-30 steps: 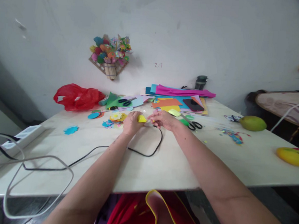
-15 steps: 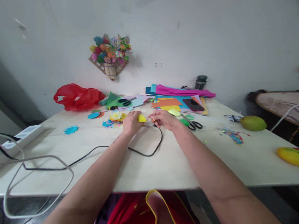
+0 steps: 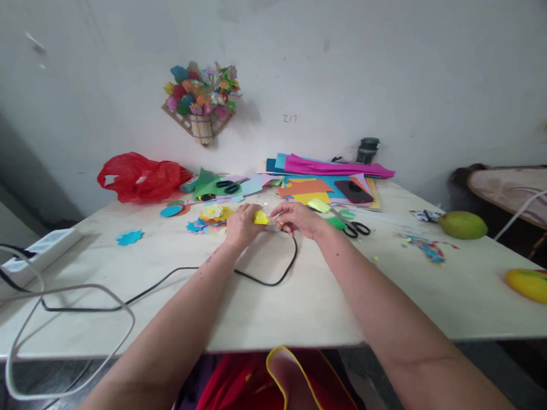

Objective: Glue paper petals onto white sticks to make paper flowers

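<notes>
Against a pale wall, a white table carries coloured sheets, black-handled scissors and a blue flower cutout. Near its middle, a small yellow piece juts from the left hand, whose grip looks closed around it. Just beside, the right hand has its fingertips drawn nearly together by a black cord; whether they hold anything, I cannot tell. This step looks like close fingertip work; the next move seems to call for a steady left grip and a light right touch.
</notes>
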A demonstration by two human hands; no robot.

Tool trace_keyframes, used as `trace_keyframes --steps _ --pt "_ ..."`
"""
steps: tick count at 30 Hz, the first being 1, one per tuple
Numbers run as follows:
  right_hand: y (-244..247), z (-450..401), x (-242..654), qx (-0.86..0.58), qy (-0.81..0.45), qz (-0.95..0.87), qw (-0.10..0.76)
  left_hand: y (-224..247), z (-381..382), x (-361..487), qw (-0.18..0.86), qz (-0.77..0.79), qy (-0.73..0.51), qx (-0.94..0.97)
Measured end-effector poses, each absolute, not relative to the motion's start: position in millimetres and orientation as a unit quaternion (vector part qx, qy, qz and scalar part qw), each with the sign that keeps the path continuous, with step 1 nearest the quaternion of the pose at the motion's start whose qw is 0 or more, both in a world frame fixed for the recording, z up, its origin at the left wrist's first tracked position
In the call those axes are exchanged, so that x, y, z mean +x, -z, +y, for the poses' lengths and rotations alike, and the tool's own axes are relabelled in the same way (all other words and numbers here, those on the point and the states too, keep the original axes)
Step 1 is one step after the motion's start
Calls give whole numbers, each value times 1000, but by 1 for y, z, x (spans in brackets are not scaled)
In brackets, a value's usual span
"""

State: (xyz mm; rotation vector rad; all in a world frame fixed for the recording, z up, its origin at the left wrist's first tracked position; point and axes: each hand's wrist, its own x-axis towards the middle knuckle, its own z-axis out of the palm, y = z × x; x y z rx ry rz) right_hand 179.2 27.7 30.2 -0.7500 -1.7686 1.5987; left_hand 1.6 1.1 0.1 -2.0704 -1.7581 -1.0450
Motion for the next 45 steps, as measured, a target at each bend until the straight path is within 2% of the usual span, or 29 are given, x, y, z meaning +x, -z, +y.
trace_keyframes --steps 7,14,18,26,35,45 --pt "-36 24 183 -270 -521 -751 302 2 4 1 75 -591 387 -704" --pt "-37 25 186 -266 -555 -729 299 -2 2 1 64 -581 384 -715" --pt "-34 29 186 -271 -573 -724 271 -4 -2 4 79 -583 367 -720" --pt "-32 29 181 -307 -614 -675 271 -6 -5 7 124 -594 339 -718" --pt "-31 23 174 -348 -593 -667 287 -6 -6 8 154 -595 326 -718" --pt "-32 21 174 -291 -624 -677 260 -7 -6 11 154 -573 336 -732"
